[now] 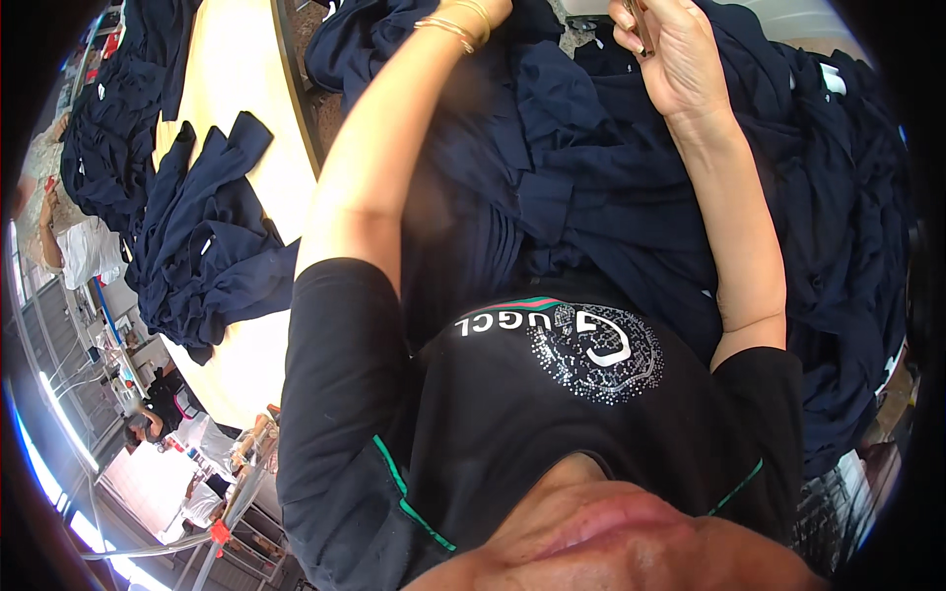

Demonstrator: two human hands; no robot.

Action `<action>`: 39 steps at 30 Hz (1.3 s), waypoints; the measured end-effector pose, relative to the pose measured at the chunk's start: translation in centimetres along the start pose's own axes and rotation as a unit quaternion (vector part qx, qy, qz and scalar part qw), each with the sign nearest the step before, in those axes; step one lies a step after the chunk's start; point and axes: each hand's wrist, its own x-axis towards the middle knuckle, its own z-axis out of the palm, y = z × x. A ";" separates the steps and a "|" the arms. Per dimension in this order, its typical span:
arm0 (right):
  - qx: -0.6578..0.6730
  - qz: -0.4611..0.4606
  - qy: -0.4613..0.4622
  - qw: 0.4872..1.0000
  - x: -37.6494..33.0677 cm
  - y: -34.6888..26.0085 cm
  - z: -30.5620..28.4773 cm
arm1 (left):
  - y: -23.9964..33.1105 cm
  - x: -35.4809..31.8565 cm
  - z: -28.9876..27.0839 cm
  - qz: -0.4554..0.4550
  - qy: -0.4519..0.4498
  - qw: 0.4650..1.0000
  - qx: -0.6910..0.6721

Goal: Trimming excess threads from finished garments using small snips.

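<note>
My left hand (478, 14), with gold bangles at the wrist, is at the top edge among dark navy garments (562, 89). Its fingers are mostly cut off by the frame, so what they hold is hidden. Up and to the right, my right hand (682, 61) is closed with the palm side showing. A slim metal tool (642, 28) sits between its thumb and fingers; its ends are partly hidden. Folds of the navy cloth lie heaped beneath both forearms and against my body.
On the left stands a pale tabletop (232, 69) with a dark edge, bearing another navy garment pile (202, 236). More navy cloth (838, 236) is heaped at the right. A white surface (798, 20) shows at the upper right. Other people (148, 424) are at far left.
</note>
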 end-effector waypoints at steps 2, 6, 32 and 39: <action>0.003 -0.002 -0.005 1.000 0.2 0.1 0.2 | -3.3 -0.3 -2.5 0.014 0.039 0.993 -0.109; 0.001 -0.012 0.003 1.000 0.4 0.0 0.2 | -6.2 -3.3 -7.5 0.020 0.098 0.931 -0.352; -0.160 -0.079 -0.059 0.982 -3.1 0.1 3.0 | -2.3 -33.0 -9.2 -0.119 0.007 0.849 -0.515; -0.213 -0.110 -0.059 0.969 -2.0 0.7 1.6 | 0.5 -34.5 -12.1 0.075 0.237 0.894 -0.372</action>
